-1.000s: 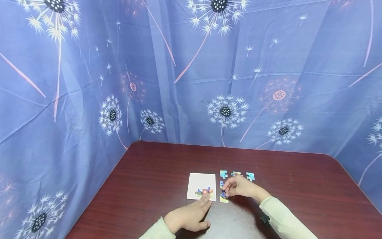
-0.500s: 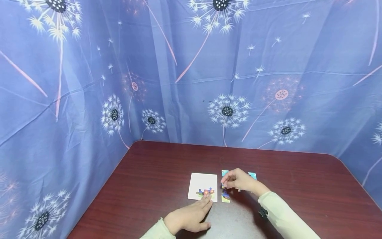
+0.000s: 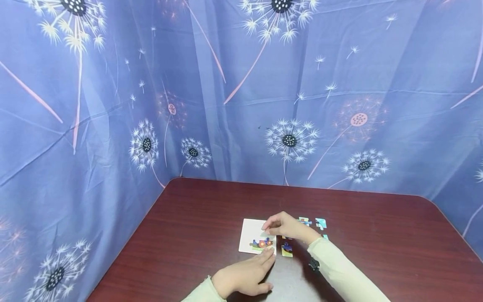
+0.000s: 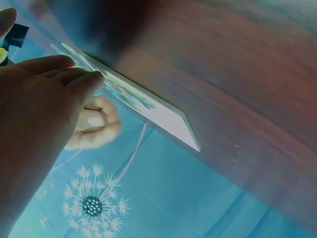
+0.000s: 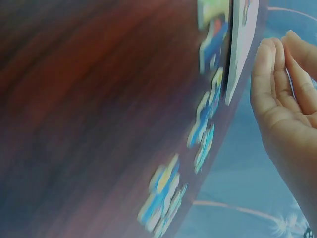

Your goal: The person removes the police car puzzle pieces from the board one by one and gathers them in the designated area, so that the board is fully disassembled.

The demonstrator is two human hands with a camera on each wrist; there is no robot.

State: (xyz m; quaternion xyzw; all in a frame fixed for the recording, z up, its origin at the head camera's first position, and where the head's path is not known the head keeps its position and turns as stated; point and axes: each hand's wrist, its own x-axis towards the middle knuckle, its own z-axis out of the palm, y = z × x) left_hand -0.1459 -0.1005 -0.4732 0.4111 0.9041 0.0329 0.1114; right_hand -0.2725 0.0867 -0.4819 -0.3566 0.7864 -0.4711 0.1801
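A white square board [image 3: 250,230] lies on the table, with several joined puzzle pieces [image 3: 261,243] along its near side. My left hand [image 3: 250,270] rests at the board's near edge, its extended fingertips on the pieces. Above the board's right part is my right hand [image 3: 288,227], thumb and fingers bent toward each other. In the right wrist view, the right hand [image 5: 285,94] is beside the board edge [image 5: 240,49]; I cannot tell whether a piece is between its fingertips. From the left wrist, the right hand's curled fingers [image 4: 96,124] show behind the left hand [image 4: 44,99].
Right of the board lie loose puzzle pieces, including a yellow and blue one [image 3: 287,250], a multicoloured one [image 3: 305,221] and a light blue one [image 3: 321,223]. The right forearm hides some. Blue dandelion-print curtains [image 3: 226,84] stand behind the dark red table [image 3: 203,218].
My right hand has moved left from the loose pieces to over the board. The left hand stays at the near edge, its fingertips slightly further right. The whole view has drifted slightly.
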